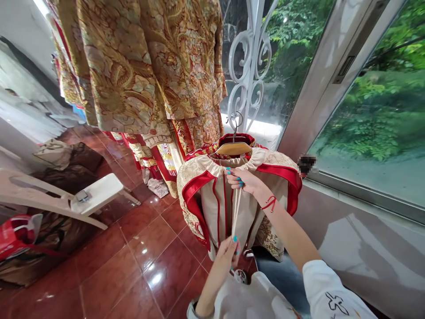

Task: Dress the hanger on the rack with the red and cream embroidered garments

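1. The floor of glossy reddish-brown square tiles (139, 248) stretches across the lower left, with thin joint lines between the tiles.
2. Bright white patches of reflected light (156, 279) shine on it.
3. A white chair with a smooth flat seat (113, 184) stands at the left on the tiles.
4. A plain pale wall (20, 22) shows in the upper left corner.
5. At the right, a large window with a silver-grey metal frame (308, 79) looks out on bright green leafy foliage (372, 128).
6. Beneath it, a pale grey lower wall (341, 239) carries soft shadows.
7. A white metal post with scrolled ornament (251, 55) rises before the glass.
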`<state>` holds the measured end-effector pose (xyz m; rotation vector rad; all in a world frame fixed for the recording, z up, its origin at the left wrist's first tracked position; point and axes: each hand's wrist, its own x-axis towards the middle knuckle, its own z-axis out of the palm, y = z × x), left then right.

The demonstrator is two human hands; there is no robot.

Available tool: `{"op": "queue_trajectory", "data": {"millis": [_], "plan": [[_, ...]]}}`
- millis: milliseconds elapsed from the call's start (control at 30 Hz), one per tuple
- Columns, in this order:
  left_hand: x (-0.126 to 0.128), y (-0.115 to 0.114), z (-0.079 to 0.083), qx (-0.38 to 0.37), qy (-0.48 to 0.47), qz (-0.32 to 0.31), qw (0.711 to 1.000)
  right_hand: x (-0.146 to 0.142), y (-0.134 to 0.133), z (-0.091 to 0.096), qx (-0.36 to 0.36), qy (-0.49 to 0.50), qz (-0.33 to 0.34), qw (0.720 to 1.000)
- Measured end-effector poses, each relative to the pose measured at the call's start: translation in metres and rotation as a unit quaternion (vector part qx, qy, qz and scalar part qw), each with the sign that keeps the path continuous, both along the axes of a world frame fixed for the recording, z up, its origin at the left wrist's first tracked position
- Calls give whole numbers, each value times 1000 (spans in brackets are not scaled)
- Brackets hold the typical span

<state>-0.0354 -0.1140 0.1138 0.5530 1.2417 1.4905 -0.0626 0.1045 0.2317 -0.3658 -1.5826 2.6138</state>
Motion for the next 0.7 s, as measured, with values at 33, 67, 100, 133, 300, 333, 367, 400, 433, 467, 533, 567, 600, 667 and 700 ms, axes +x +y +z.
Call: {"op": "queue_trajectory", "data": {"millis": [33, 67, 100, 133, 300, 333, 367, 400, 433, 467, 533, 567, 600, 667, 700], "plan": [[-9, 0, 0, -7, 44, 5, 999, 0, 1, -1, 20, 2, -2, 1000], [-18, 1, 1, -13, 93, 10, 996, -1, 1, -2, 36, 5, -3, 999], [-25, 2, 2, -18, 147, 20, 989, -2, 2, -3, 50, 8, -3, 999], [-32, 4, 4, -21, 200, 35, 979, -2, 2, -5, 61, 10, -2, 998], [-53, 41, 23, 62, 312, 128, 939, -4, 1, -14, 70, 17, -1, 997], [-55, 53, 27, 93, 303, 128, 940, -5, 1, -15, 67, 19, -1, 998], [-57, 65, 31, 118, 283, 122, 944, -5, 1, -15, 64, 21, -3, 998], [-57, 75, 33, 134, 252, 113, 952, -5, 1, -16, 61, 23, -7, 998], [-56, 84, 34, 139, 214, 102, 961, -5, 1, -16, 56, 25, -12, 998], [-55, 90, 34, 136, 176, 90, 971, -5, 1, -17, 51, 29, -20, 998], [-49, 95, 29, 122, 115, 80, 983, -3, -1, -19, 42, 37, -40, 998], [-45, 95, 27, 117, 97, 85, 985, -3, -1, -20, 39, 40, -49, 997], [-40, 94, 25, 115, 85, 93, 985, -2, -2, -20, 36, 41, -57, 997], [-31, 90, 26, 111, 59, 113, 986, -2, -3, -19, 27, 32, -70, 997], [-27, 89, 29, 109, 46, 122, 985, -3, -2, -17, 18, 21, -76, 997]]}}
